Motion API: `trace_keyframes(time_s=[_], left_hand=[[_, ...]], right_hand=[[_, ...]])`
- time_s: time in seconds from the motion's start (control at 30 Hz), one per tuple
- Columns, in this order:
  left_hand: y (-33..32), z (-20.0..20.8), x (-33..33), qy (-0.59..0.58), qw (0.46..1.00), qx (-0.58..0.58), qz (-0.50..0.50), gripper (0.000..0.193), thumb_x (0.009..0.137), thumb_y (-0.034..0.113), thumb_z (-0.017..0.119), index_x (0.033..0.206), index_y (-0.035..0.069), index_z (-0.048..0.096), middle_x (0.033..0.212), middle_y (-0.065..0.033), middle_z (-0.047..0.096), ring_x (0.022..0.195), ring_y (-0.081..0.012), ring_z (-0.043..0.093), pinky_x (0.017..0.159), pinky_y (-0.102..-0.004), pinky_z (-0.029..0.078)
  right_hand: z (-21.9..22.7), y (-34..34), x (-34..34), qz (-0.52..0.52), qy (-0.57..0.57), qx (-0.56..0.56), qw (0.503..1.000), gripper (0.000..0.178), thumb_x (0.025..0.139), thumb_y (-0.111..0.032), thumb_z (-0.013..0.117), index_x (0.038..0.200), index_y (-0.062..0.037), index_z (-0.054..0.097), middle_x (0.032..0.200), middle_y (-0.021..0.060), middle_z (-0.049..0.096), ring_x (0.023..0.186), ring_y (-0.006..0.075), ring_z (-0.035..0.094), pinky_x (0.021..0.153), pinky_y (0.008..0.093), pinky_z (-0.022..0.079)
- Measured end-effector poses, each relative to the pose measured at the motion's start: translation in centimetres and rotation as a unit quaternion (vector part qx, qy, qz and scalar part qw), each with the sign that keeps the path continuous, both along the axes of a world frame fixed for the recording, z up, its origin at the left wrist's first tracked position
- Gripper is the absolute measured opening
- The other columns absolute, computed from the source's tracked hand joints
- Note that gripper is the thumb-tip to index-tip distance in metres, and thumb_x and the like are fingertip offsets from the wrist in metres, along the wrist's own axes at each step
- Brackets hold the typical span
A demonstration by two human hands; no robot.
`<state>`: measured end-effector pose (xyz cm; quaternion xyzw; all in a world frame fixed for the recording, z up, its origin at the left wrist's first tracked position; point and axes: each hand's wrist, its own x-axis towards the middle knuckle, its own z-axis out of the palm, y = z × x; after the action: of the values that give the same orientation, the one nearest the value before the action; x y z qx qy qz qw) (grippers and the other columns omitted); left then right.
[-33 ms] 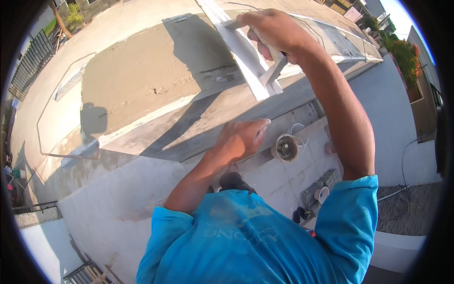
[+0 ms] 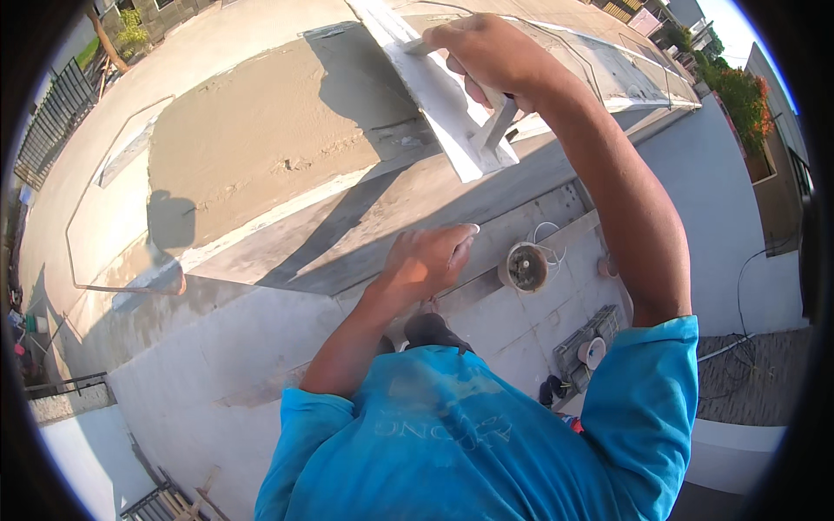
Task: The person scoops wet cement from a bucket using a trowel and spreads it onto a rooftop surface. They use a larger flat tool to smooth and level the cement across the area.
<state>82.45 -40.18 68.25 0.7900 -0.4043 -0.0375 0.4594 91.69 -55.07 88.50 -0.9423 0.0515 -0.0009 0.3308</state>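
Observation:
My right hand (image 2: 502, 62) is wrapped round the handle of a long, pale plastering float (image 2: 439, 108). The float's blade slants across the right end of a patch of wet grey-beige mortar (image 2: 248, 130), and its near end juts past the front edge of the raised slab. Whether the whole blade touches the mortar I cannot tell. Lower down, in front of the slab's side face (image 2: 347, 230), hovers my left hand (image 2: 427, 260) with its fingers curled. A whitish spot shows at its tip; anything inside the fingers is hidden.
Below the slab stands a round bucket (image 2: 526, 267) with grey contents and a wire handle. A crate-like grey object (image 2: 584, 347) lies further right. A bent thin rod (image 2: 74, 252) rests on the slab's left end. Dark cable (image 2: 740, 347) lies at far right.
The float and my right hand have shifted slightly left over the mortar. My left hand has also drifted a little to the left.

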Motion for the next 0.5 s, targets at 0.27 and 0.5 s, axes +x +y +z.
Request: trace_keyframes(time_s=[0.27,0.5], left_hand=[[13.5,-6.5,1.4,0.141,0.977,-0.016,0.156,0.024,0.093,0.019,0.069,0.113,0.007,0.075,0.078,-0.0087,0.075,0.068,-0.0142,0.071,0.062,-0.0288,0.052],[17.1,-4.1,3.6,0.155,0.961,0.028,0.229,0.027,0.089,0.018,0.073,0.112,0.005,0.074,0.081,-0.0133,0.073,0.07,-0.0211,0.069,0.069,-0.0323,0.053]], right_hand=[[-5.4,0.3,5.2,0.169,-0.066,-0.387,0.904,0.036,0.097,-0.016,0.046,0.122,0.0038,0.064,0.097,0.0239,0.069,0.075,0.0317,0.072,0.077,0.0432,0.06],[0.8,11.6,-1.0,0.088,0.081,-0.081,0.989,0.043,0.088,-0.034,0.051,0.081,0.0023,0.073,0.076,0.0186,0.066,0.063,0.0298,0.062,0.066,0.0455,0.05]])
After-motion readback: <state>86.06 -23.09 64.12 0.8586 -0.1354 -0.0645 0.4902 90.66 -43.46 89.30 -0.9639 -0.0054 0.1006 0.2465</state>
